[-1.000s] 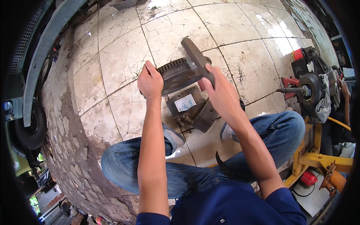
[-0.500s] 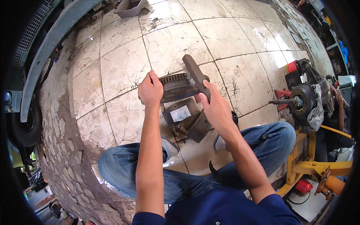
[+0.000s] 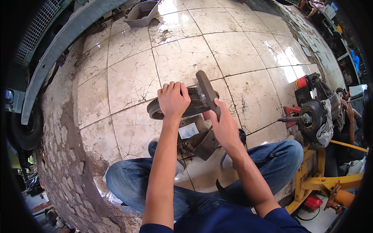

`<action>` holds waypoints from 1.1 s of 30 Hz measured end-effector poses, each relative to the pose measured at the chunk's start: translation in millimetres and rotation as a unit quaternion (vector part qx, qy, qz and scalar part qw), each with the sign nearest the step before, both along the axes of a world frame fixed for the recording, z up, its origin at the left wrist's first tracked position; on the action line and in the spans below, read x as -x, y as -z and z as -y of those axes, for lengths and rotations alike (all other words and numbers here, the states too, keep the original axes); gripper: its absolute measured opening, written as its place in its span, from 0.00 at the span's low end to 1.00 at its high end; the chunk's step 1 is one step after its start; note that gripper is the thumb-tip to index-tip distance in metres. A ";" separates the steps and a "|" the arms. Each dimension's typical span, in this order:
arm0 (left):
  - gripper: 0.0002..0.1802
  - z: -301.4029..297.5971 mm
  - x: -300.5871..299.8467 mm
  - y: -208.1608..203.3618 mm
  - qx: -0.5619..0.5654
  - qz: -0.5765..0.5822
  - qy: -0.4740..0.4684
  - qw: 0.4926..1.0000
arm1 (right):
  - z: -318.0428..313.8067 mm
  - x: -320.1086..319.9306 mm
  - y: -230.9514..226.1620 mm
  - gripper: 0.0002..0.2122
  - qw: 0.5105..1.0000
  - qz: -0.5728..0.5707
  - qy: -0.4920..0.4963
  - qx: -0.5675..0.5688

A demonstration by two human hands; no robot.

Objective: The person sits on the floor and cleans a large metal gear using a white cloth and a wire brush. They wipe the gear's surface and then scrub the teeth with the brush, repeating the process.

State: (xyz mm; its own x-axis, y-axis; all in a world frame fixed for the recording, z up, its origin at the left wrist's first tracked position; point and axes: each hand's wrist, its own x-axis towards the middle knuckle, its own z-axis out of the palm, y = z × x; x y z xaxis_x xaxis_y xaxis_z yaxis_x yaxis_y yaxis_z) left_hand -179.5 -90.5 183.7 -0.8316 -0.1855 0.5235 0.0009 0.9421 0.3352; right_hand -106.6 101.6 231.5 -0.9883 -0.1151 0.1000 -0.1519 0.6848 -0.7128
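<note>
My left hand (image 3: pixel 174 99) is wrapped over the rim of a dark toothed ring gear (image 3: pixel 156 110), steadying it at a tilt above the floor. In my right hand (image 3: pixel 226 126) is a wire brush (image 3: pixel 207 87) with a long, dark handle block, gripped at its near end. The brush's pale bristles rest against the right side of the ring gear. Part of the gear is hidden behind my left hand and the brush. Below it, between my feet, sits a dark metal block (image 3: pixel 206 144) with a white paper packet (image 3: pixel 188 131) on it.
A grey plastic tub (image 3: pixel 140 15) stands at the far left on cracked tiles (image 3: pixel 128 77). To the right are a greasy axle assembly (image 3: pixel 312 116), a red stand (image 3: pixel 291 112) and a yellow steel frame (image 3: pixel 318 180). Another person's hand (image 3: pixel 348 108) is beside the axle. A vehicle tyre (image 3: pixel 33 126) is at left.
My left hand has shifted from the gear's left end onto its top, right of where it was. The gear has turned, showing more of its left rim. The brush stays against its right side.
</note>
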 end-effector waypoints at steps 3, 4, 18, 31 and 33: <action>0.12 -0.3 -4.9 0.8 -0.001 -0.010 0.006 1.000 | 14.3 29.0 -9.0 0.18 1.000 0.020 0.005 0.000; 0.12 -1.6 -7.9 0.5 -0.003 -0.012 0.004 1.000 | 15.6 33.0 -13.6 0.18 0.999 0.033 0.004 -0.013; 0.11 3.3 -21.6 -0.7 -0.011 -0.003 -0.028 1.000 | 26.6 38.2 -30.4 0.20 0.992 0.118 -0.017 -0.049; 0.12 6.5 -23.1 3.4 -0.010 -0.017 -0.052 0.998 | 28.0 56.1 -15.4 0.17 0.996 0.063 -0.017 -0.053; 0.12 7.3 -20.9 3.3 -0.008 -0.027 -0.067 0.997 | 21.4 50.6 -12.1 0.18 0.997 0.041 -0.028 -0.053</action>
